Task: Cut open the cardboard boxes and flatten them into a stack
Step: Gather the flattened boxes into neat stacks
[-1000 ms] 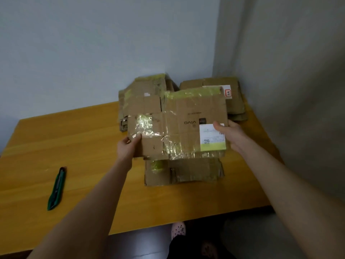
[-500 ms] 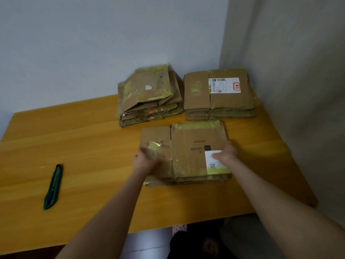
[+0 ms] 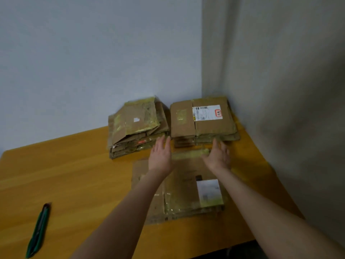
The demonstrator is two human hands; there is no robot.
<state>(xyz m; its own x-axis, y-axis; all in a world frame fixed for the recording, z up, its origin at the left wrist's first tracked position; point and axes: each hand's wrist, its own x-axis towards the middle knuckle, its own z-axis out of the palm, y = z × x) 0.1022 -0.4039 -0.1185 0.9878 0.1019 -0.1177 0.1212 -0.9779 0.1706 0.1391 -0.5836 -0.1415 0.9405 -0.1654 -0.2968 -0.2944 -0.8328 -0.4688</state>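
Note:
A flattened cardboard box (image 3: 183, 191) with clear tape and a white label lies on a low stack at the table's front middle. Behind it stand two more piles of flattened cardboard: a left pile (image 3: 138, 126) and a right pile (image 3: 203, 120) topped by a white shipping label. My left hand (image 3: 161, 156) and my right hand (image 3: 218, 156) are stretched out with straight fingers, palms facing each other, just in front of the right pile. Neither hand holds anything. A green utility knife (image 3: 38, 234) lies at the table's front left.
The wooden table (image 3: 65, 174) sits in a corner, with a pale wall behind and a grey wall close on the right. Its front edge runs along the bottom of the view.
The box I held up came down flat onto the front stack. Both hands let go of it and moved forward toward the back right pile.

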